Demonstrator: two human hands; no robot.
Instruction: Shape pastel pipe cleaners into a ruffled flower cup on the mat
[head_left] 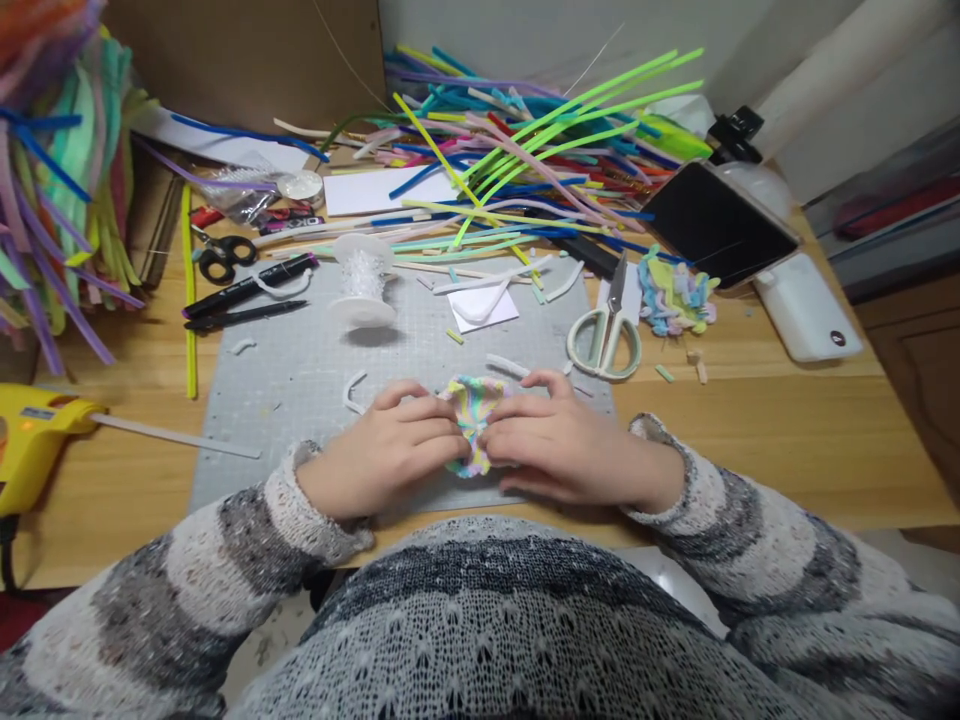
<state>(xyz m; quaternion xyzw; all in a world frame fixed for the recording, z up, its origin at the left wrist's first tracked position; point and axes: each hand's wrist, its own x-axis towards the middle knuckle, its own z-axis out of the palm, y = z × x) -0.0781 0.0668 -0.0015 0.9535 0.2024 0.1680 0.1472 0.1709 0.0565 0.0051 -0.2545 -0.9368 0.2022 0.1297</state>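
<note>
The wooden bench [787, 430] takes up most of what I see, w/ a big heap of fuzzy sticks [517, 150] along its back edge. In front of that, a grey mat [285, 400]; the L hand [405, 435] and R hand [555, 437] are over its near part, coming in from opposite sides, approx level. The small pastel ruffled disc [472, 410] is right b/w them, on or just above the mat, can't tell which, so neither hand is clearly nearer. It's straight ahead of the person's middle. What shows runs away from the body, longer than wide, but fingers cover both sides, so no call on a true long axis; looks approx round.

Both hands have the disc in their grip: L fingers bent over its L edge, R fingertips on its R side, reaching nearly to the centre. The gap b/w the hands is narrower than the disc. Can't see the thumbs properly, so no idea how hard they pinch. Nothing else seems held. Smaller bits lie nearby: a curved white strip [348, 392] just beside the L hand, a straighter one [506, 365] just past the disc.
</note>
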